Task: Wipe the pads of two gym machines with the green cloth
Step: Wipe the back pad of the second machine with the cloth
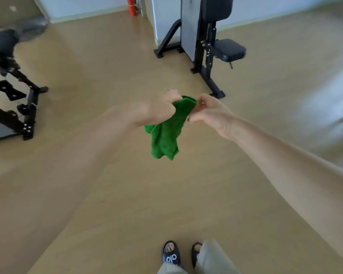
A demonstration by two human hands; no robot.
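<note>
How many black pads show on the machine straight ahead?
2: a back pad at the top edge, partly cropped, and a seat pad below it, to the right. Others may lie out of frame.

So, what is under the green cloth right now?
Only bare wooden floor. The green cloth hangs in the air, held by the left hand and right hand. The floor patch directly behind it is covered.

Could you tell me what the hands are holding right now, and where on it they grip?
Both hold the green cloth by its top edge: left hand bunching one end, right hand pinching the other.
</note>
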